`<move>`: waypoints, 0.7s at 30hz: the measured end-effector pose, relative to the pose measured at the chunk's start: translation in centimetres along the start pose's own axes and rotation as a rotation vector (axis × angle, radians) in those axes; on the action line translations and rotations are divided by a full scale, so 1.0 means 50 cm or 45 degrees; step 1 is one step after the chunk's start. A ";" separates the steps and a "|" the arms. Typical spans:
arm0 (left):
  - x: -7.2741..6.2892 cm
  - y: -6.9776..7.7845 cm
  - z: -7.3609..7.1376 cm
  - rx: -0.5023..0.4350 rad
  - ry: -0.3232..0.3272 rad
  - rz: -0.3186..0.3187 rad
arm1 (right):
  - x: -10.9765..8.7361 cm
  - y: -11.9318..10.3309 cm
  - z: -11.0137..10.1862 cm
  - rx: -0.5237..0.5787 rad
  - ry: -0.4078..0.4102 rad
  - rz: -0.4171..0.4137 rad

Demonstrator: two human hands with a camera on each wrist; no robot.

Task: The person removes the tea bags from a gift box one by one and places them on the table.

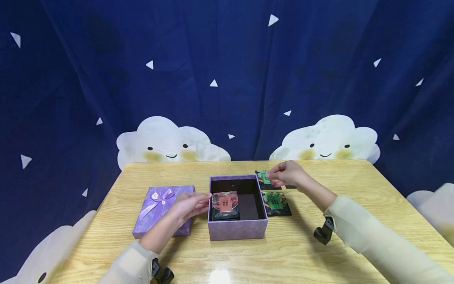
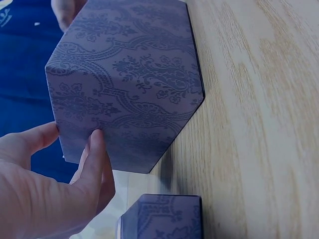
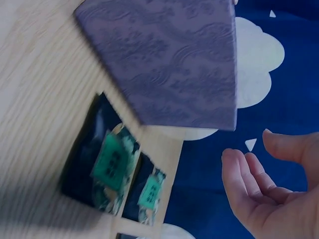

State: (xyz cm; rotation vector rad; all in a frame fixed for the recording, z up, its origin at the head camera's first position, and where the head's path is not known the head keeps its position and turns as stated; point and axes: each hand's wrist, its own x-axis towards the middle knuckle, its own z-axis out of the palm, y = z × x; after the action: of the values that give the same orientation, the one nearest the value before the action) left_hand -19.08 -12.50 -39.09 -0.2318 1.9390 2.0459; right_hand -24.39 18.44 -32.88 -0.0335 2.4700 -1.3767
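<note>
An open purple patterned box (image 1: 237,230) stands at mid-table. Inside, a dark packet with a red label (image 1: 225,205) lies on the left side. My left hand (image 1: 189,205) touches the box's left wall, thumb at the rim and fingertips on the outside, as the left wrist view shows. To the right of the box lie dark packets with green labels, a nearer one (image 1: 276,203) and a farther one (image 1: 264,179). My right hand (image 1: 288,173) hovers by the farther packet; in the right wrist view its thumb and bent fingers are apart with nothing between them.
A purple lid with a ribbon bow (image 1: 159,201) rests left of the box, under my left forearm in the head view. Another dark packet (image 1: 291,186) shows partly behind my right wrist. A blue curtain (image 1: 241,79) hangs behind the wooden table (image 1: 227,260).
</note>
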 end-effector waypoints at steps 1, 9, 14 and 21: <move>0.000 0.000 0.000 0.000 0.000 0.000 | 0.000 -0.006 0.002 0.012 -0.012 -0.007; 0.000 -0.002 -0.002 0.003 0.002 -0.001 | 0.005 -0.046 0.029 0.084 -0.107 -0.025; -0.003 -0.001 -0.004 -0.010 -0.011 0.006 | 0.008 -0.071 0.045 0.093 -0.147 -0.024; -0.005 -0.001 -0.002 -0.019 -0.006 0.003 | 0.008 -0.104 0.067 0.078 -0.227 0.014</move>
State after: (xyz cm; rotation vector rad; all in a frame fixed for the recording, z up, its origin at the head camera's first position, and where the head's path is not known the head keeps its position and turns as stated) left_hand -18.87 -12.65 -39.05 -0.2285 1.9227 2.0615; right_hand -24.48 12.81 -30.28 -0.1237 2.2779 -1.3806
